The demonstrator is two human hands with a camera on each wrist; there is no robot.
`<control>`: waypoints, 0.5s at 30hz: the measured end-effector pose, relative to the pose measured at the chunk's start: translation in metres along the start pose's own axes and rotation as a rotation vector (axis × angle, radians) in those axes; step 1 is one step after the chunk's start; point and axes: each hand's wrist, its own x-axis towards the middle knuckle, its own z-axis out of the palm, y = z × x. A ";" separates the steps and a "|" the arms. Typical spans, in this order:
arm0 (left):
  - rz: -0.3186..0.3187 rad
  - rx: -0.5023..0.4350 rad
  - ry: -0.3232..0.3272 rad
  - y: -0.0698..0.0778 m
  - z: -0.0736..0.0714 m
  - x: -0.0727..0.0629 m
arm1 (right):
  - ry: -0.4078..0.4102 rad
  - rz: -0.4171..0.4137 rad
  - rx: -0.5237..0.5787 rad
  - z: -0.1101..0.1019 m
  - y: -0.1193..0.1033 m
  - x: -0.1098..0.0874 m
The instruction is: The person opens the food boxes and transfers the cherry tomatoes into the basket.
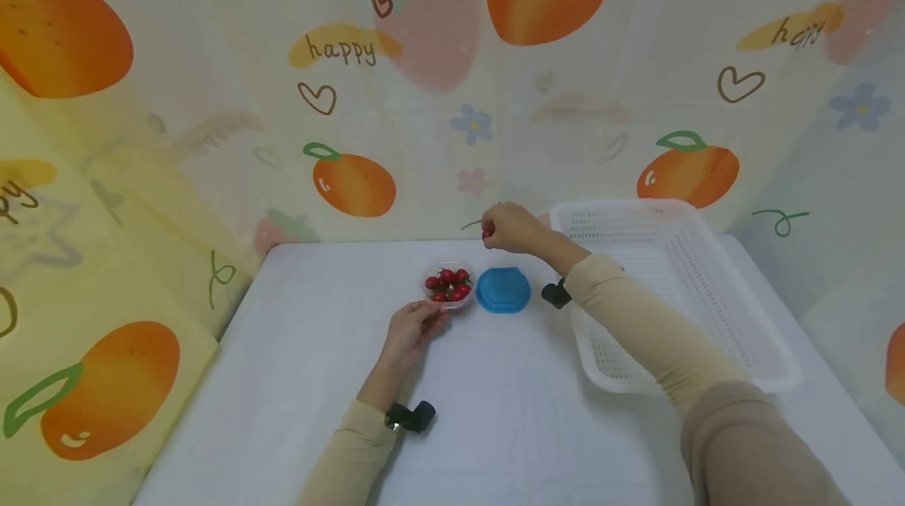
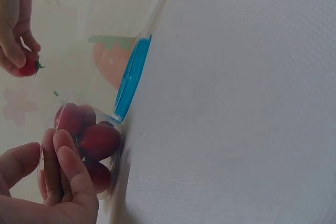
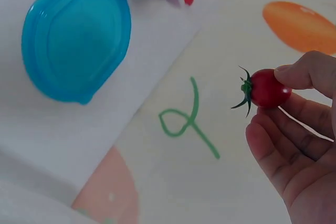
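Note:
My right hand (image 1: 512, 227) pinches a cherry tomato (image 3: 269, 87) between thumb and fingers, raised above the table's far edge. The tomato's green stem end points away from the palm. Several more cherry tomatoes (image 1: 447, 286) lie in a clear plastic container (image 2: 118, 156) on the table. With thumb and fingers at its near rim, my left hand (image 1: 412, 329) holds this container; the fingers hide part of it in the left wrist view. Flat on the table, just right of the container, lies a blue lid (image 1: 503, 291).
A large white plastic basket (image 1: 760, 317) stands on the right of the table, partly behind my right forearm. The table (image 1: 283, 380) has a white cover. Behind it hangs a fruit-printed curtain (image 1: 240, 34). Each wrist wears a small black camera (image 1: 417, 416).

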 end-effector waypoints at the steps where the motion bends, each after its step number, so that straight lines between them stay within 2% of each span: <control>1: 0.000 0.001 -0.001 0.000 0.000 0.000 | 0.002 0.009 0.003 -0.003 0.003 -0.001; 8: 0.000 -0.013 -0.012 0.001 0.000 -0.001 | 0.025 0.085 0.053 -0.019 0.034 -0.010; 15: -0.016 -0.037 -0.002 0.001 0.000 0.000 | 0.075 0.115 0.054 -0.033 0.065 -0.023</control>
